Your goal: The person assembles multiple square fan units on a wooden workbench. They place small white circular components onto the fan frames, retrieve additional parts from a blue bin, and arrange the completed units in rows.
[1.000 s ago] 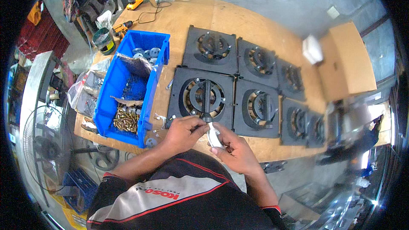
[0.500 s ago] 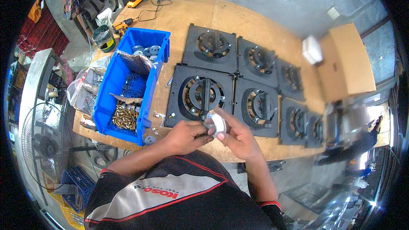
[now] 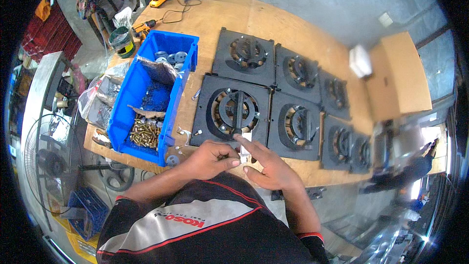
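Both hands meet at the near edge of the wooden table, in front of a black burner plate (image 3: 205, 117). My left hand (image 3: 211, 160) is closed in a pinch, with thumb and fingers together; what it grips is too small and covered to make out. My right hand (image 3: 273, 168) has its fingers stretched toward the left one, its thumb lower and apart. Between the hands a narrow roll of white tape (image 3: 246, 148) shows edge-on against the right fingers, partly hidden by them.
On the left stands a blue bin (image 3: 168, 139) with brass fittings (image 3: 145, 133) and grey discs (image 3: 180, 57). More burner plates (image 3: 244, 71) lie in rows to the right. A cordless drill (image 3: 142, 28), a cardboard box (image 3: 398, 78) and a fan (image 3: 49, 161) surround the work area.
The white roll has turned from a ring facing me to nearly edge-on. My right thumb has come away from it and the right fingers have straightened. My left hand stays pinched.
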Tool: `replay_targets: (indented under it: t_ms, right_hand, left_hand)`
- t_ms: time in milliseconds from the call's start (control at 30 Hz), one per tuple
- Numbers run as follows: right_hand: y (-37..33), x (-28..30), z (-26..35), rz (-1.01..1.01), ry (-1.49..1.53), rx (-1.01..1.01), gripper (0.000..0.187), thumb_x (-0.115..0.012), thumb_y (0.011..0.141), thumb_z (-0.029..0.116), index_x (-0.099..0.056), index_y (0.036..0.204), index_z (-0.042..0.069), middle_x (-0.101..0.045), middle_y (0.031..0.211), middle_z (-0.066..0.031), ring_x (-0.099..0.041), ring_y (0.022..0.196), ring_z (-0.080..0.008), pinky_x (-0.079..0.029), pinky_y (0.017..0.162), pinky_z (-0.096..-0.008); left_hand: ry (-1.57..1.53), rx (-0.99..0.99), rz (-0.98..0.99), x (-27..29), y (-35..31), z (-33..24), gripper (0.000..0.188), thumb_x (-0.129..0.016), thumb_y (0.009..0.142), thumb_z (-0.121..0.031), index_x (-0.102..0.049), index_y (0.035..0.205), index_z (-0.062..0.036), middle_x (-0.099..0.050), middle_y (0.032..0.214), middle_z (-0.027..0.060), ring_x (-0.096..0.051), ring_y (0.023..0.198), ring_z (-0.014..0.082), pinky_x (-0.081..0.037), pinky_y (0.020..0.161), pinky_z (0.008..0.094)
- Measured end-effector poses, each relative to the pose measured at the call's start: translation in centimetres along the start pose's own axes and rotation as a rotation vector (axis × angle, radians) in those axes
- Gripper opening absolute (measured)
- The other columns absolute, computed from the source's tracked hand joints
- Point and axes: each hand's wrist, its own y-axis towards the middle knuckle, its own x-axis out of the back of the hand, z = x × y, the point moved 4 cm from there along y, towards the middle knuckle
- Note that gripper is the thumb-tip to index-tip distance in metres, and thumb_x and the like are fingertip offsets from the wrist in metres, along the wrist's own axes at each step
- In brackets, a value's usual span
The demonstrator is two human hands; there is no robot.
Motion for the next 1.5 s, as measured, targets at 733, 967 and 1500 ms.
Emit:
replay_targets:
  t_ms: [733,967,1500]
  right_hand:
    - [-0.6,-1.0,-0.1,-0.306,-0.289,0.086,0.026,-0.075,0.083,0.029,-0.072,0.103,0.013,-0.049,0.076,-0.009,-0.057,0.065,-0.0281,-0.045,0.054,-0.0391]
    - [-0.5,-2.1,0.1,-0.333,-0.377,0.154,0.022,-0.076,0.078,0.023,-0.07,0.094,0.01,-0.048,0.072,-0.0093,-0.055,0.061,-0.0278,-0.042,0.052,-0.0394]
    - [-0.4,-5.2,-2.6,-0.238,-0.187,0.085,0.016,-0.073,0.083,0.02,-0.069,0.089,0.006,-0.052,0.073,-0.0116,-0.06,0.064,-0.0317,-0.047,0.055,-0.0399]
  left_hand:
    - [-0.676,0.069,0.146,-0.2,-1.0,1.4,0.027,-0.063,0.097,-0.024,-0.063,0.085,-0.0008,-0.063,0.075,0.0043,-0.06,0.063,0.01,-0.05,0.057,0.0246]
    - [-0.63,0.065,0.068,-0.7,-2.4,2.0,0.025,-0.063,0.098,-0.024,-0.064,0.087,-0.001,-0.064,0.078,0.004,-0.06,0.066,0.0104,-0.051,0.06,0.0251]
    - [0.005,0.164,-0.2,-1.2,-6.2,2.2,0.022,-0.063,0.096,-0.021,-0.066,0.099,0.0002,-0.066,0.081,0.0098,-0.066,0.072,0.0176,-0.053,0.067,0.0333]
